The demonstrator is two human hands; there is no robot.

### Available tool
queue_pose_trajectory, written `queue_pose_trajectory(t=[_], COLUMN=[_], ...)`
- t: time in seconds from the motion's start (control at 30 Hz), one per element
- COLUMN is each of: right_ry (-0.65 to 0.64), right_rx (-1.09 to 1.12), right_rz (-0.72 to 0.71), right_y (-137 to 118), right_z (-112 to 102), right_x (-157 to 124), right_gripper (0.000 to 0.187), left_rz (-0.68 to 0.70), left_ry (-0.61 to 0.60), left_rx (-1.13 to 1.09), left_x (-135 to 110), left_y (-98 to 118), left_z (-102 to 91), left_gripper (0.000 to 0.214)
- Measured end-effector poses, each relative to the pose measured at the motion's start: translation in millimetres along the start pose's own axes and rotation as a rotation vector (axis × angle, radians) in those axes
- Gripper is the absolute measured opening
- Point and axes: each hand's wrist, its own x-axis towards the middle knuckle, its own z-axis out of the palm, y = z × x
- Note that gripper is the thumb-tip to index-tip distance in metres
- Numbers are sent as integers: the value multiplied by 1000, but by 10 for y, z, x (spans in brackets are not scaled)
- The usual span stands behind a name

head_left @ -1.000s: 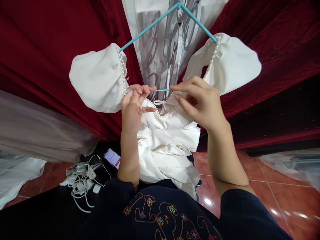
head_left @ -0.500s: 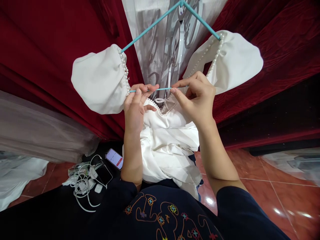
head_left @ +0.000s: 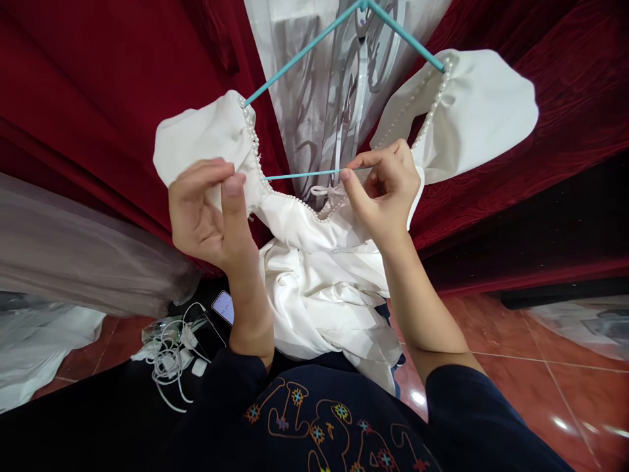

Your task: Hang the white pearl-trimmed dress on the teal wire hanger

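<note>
A white dress (head_left: 319, 295) with pearl-beaded edges hangs on a turquoise clothes hanger (head_left: 304, 52), its puffed sleeves spread to either side. My right hand (head_left: 388, 193) pinches the hanger's thin lower bar between thumb and forefinger. In front of the left sleeve (head_left: 196, 134) is my left hand (head_left: 206, 213), palm turned toward me, fingers curled and the thumb tip close to the forefinger. Whether anything sits in that pinch I cannot make out. The dress skirt lies bunched below, over my lap.
Red drapes (head_left: 98, 85) flank a white curtain (head_left: 289, 78) behind the hanger. At lower left, a phone (head_left: 224, 307) and tangled white cables (head_left: 170, 360) rest on a black surface. Grey tulle (head_left: 73, 242) hangs at left. Red floor tiles (head_left: 496, 334) show at right.
My left hand has left the hanger's lower bar and moved left, in front of the left sleeve. The right hand keeps its pinch, and the hanger and dress have shifted slightly right.
</note>
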Motion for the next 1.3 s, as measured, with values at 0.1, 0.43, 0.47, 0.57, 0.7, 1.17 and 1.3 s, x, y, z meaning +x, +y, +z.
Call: queue_pose_trajectory(t=[0.1, 0.43, 0.47, 0.57, 0.7, 1.17, 1.3], right_ry=[-10, -13, -16, -24, -35, 18, 34], right_rx=[-20, -59, -64, -66, -93, -83, -40], right_rz=[3, 7, 7, -5, 9, -13, -5], right_y=[-2, -5, -3, 3, 1, 2, -9], right_z=[-15, 3, 2, -12, -38, 14, 27], right_x=[7, 1, 1, 8, 25, -11, -23], right_gripper=[28, 22, 23, 22, 24, 27, 28], left_rz=[292, 150, 122, 1, 20, -167, -313], left_ry=[-93, -284, -241, -116, 25, 29, -202], left_rx=[154, 325, 284, 196, 199, 185, -19], left_x=[156, 273, 313, 458, 626, -76, -285], left_y=[-239, -686, -716, -809, -962, -1029, -808], left_z=[-19, -56, -48, -44, -191, -708, -480], left_gripper=[35, 41, 40, 40, 43, 21, 15])
